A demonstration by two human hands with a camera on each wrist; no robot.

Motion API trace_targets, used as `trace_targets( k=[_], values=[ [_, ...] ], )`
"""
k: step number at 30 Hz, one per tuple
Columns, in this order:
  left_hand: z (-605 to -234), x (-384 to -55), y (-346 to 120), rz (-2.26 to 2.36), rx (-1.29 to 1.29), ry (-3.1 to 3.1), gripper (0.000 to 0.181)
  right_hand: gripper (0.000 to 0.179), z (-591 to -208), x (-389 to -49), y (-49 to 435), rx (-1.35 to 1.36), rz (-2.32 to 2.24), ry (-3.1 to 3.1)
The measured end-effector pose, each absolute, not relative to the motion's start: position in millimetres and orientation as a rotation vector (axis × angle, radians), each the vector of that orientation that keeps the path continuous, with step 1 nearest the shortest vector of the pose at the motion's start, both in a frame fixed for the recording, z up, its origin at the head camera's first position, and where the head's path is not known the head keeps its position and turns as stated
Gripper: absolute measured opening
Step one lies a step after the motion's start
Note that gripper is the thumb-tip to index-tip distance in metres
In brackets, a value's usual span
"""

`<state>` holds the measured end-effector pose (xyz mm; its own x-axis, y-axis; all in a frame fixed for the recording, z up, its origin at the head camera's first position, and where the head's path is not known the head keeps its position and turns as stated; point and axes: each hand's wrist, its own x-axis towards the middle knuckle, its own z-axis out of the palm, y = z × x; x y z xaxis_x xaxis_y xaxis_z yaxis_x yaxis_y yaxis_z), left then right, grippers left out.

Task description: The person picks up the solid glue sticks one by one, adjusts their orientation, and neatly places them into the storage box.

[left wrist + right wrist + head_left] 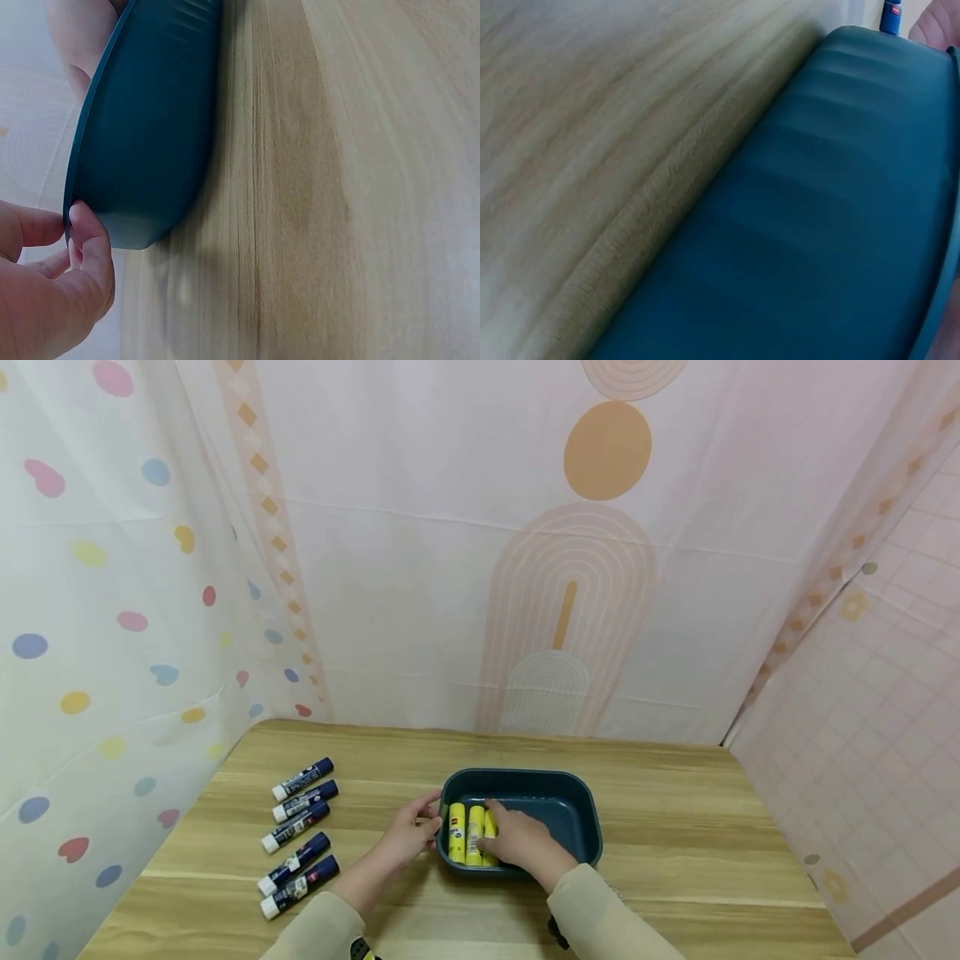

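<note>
A dark teal plastic bin [577,785] stands on the table in the head view. My left hand [414,828] pinches its left rim; in the left wrist view the left hand's fingers [91,240] lie on both sides of that rim. Three yellow glue sticks lie side by side in the bin's left part: a left one [457,835], a middle one [474,839] and a right one [491,827]. My right hand [525,842] reaches over the near rim and holds the right glue stick between thumb and fingers, covering part of it. The right wrist view shows mostly the bin's outer wall [802,202].
Several dark blue glue sticks [297,862] with white ends lie in a slanted column on the wooden table [675,827], left of the bin. A patterned cloth [420,610] hangs behind the table, with more cloth at both sides.
</note>
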<state>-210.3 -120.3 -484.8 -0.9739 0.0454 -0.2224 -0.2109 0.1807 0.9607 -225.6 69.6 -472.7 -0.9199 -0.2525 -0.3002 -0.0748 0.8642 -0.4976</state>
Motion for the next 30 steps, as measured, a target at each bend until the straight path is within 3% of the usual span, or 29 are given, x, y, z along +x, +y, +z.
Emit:
trace_targets(
  k=[9, 15, 22, 30],
  values=[
    [-487.9, -205.9, -123.2, 1.9, -0.144, 2.295, 0.044, 0.059, -464.0, -224.1, 94.1, -0.338, -0.925, 2.713],
    [-475.9, -200.7, -145.8, 1.77, 0.03, 2.492, 0.041, 0.05, -453.2, -223.2, 126.0, -0.448, -1.071, 2.831],
    [-463.6, -188.9, -195.8, 1.399, 0.274, 2.837, 0.04, 0.048, -453.5, -218.0, 168.2, -0.515, -1.344, 2.961],
    [-466.8, -168.0, -241.4, 0.757, 0.557, 3.189, 0.04, 0.054, -466.4, -211.5, 201.4, -0.46, -1.358, 3.02]
  ],
)
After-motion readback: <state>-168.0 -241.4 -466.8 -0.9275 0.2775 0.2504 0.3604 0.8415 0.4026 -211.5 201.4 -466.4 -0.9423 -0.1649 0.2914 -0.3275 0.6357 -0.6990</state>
